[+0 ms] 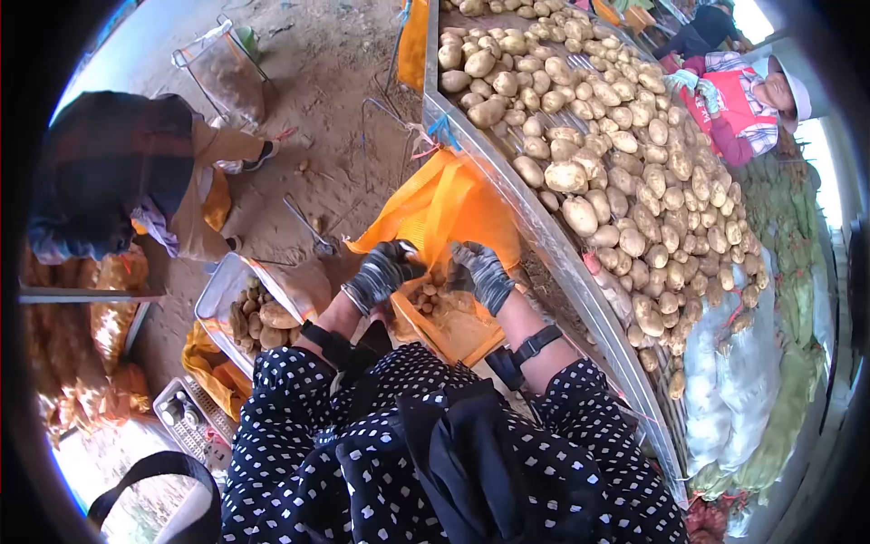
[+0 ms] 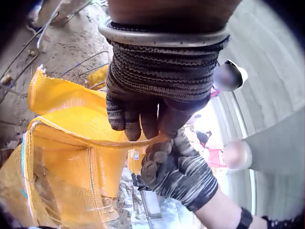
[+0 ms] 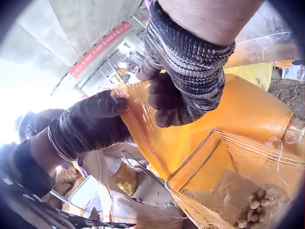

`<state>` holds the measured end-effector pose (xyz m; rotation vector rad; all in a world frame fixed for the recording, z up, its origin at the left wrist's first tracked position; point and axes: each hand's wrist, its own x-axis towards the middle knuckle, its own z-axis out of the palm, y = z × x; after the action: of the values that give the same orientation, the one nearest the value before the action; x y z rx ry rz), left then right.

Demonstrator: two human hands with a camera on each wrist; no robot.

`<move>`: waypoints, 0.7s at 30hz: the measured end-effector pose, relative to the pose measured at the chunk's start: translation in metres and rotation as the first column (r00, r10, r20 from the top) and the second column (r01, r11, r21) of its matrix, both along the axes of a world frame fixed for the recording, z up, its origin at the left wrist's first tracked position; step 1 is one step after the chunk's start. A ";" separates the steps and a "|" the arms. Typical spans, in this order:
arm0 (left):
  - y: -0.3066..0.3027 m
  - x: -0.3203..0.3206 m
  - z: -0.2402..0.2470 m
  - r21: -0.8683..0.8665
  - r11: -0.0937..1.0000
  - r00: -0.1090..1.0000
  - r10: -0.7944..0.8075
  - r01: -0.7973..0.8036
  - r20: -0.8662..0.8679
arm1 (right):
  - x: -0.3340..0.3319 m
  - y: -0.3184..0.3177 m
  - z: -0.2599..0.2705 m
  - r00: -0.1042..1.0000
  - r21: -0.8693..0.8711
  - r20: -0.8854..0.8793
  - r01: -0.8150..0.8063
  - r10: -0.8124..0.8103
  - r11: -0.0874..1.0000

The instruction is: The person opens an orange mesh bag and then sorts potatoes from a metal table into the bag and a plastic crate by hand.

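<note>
In striped knit gloves, my left hand (image 1: 385, 272) and right hand (image 1: 485, 275) both hold an orange mesh bag (image 1: 444, 204) in front of my body. Fingers of the left hand (image 2: 159, 102) curl over the bag's top edge in the left wrist view. Close beside it, the right hand (image 3: 183, 83) grips the orange mesh with bent fingers in the right wrist view. Below the hands, a second orange mesh bag (image 3: 190, 181) hangs with its mouth open, and small potatoes (image 3: 255, 210) lie in its bottom.
A metal-edged sorting table (image 1: 535, 218) heaped with potatoes (image 1: 625, 172) runs along my right. Across it is a person in a red apron (image 1: 736, 104); another person (image 1: 118, 172) bends over at left. A white-rimmed bag of potatoes (image 1: 227, 281) and a plastic crate (image 1: 181, 417) stand at my left.
</note>
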<state>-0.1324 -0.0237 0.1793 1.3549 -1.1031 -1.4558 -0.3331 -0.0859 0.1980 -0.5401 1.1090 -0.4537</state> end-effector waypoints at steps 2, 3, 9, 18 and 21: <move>-0.001 0.010 0.009 0.096 0.992 0.996 0.083 -0.085 0.025 | -0.006 0.001 0.000 0.993 -0.089 -0.017 -0.121 0.120 0.989; 0.003 0.012 0.013 0.096 0.991 0.974 0.114 -0.096 -0.198 | -0.007 0.002 0.000 0.971 -0.168 -0.051 -0.237 0.232 0.957; 0.002 0.002 0.023 0.081 0.995 0.994 0.070 -0.063 -0.085 | 0.025 0.023 0.025 0.693 -0.550 -0.600 -0.720 0.399 0.424; -0.002 0.033 0.022 0.056 0.986 0.987 0.159 -0.159 0.010 | -0.036 -0.009 -0.010 0.825 -0.404 -0.473 -0.514 0.308 0.756; 0.003 0.069 -0.032 0.064 0.965 0.918 0.219 -0.253 0.329 | -0.086 -0.011 -0.015 0.942 -0.262 -0.295 0.082 -0.161 0.962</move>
<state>-0.0635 -0.0204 0.1469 1.7815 -1.0275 -1.1563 -0.4192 -0.0972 0.1830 -0.7842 1.4074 -0.6349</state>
